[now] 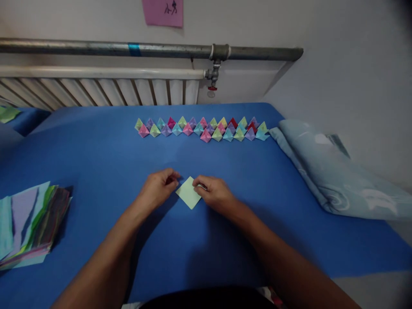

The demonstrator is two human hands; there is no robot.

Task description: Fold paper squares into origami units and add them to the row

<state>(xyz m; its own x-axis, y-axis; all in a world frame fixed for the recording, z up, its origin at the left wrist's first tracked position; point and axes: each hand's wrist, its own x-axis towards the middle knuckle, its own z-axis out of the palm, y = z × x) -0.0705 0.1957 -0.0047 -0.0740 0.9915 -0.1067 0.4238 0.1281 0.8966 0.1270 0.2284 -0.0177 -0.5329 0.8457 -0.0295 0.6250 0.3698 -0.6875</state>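
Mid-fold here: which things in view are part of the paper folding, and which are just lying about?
Part of the folding:
- light green paper square, pinched by left hand and right hand
- stack of coloured paper sheets
- rows of folded paper pieces

Lying about:
- folded pale blue blanket
- pink note on the wall
- radiator
- metal pipe

Dim, even indoor light with a muted cast. Soft shadows fall under the forearms and beside the paper stack (30, 223). Corners darken, straight lines bow at the edges, and detail is slightly soft.
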